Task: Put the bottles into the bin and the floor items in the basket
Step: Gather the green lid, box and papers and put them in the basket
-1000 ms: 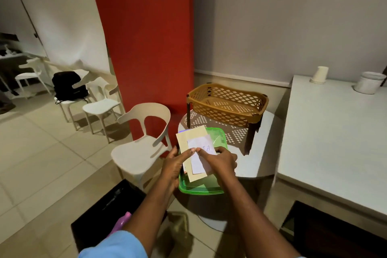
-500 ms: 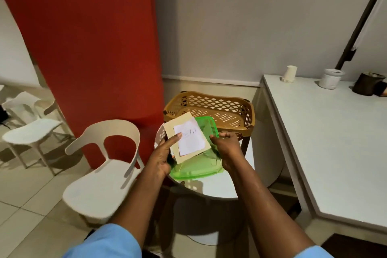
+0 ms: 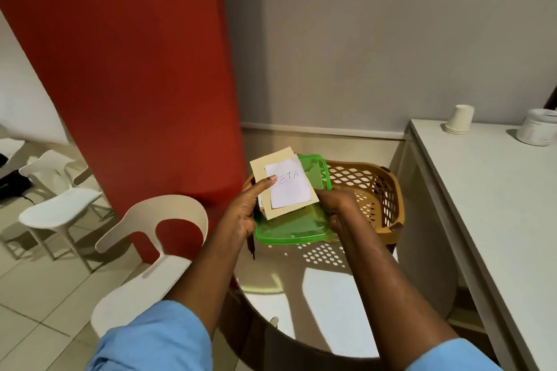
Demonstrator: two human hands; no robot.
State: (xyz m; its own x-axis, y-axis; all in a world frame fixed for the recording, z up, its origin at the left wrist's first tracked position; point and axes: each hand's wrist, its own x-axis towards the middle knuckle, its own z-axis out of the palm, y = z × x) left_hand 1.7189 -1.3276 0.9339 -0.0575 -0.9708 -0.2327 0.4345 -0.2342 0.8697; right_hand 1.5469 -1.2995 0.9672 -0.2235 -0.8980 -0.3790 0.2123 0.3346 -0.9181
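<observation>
A brown perforated plastic basket point(image 3: 381, 190) stands on a small round white table point(image 3: 319, 292). Over the basket's near left rim I hold a flat stack: a green plastic lid point(image 3: 297, 227) underneath, a beige card point(image 3: 265, 164) on it, and a white paper point(image 3: 289, 185) with handwriting on top. My left hand point(image 3: 244, 211) grips the stack's left edge with the thumb pressed on the white paper. My right hand point(image 3: 340, 211) holds the green lid's right edge, fingers curled round it.
A red pillar point(image 3: 135, 75) rises at the left. Beside the round table stands a white plastic chair point(image 3: 156, 250), with more chairs point(image 3: 60, 205) further left. A long white table point(image 3: 497, 205) on the right carries stacked paper cups point(image 3: 459, 123) and a white container point(image 3: 538, 131).
I have stepped closer to the round table. The stack in both hands has moved forward, and it now hangs over the basket's near left rim.
</observation>
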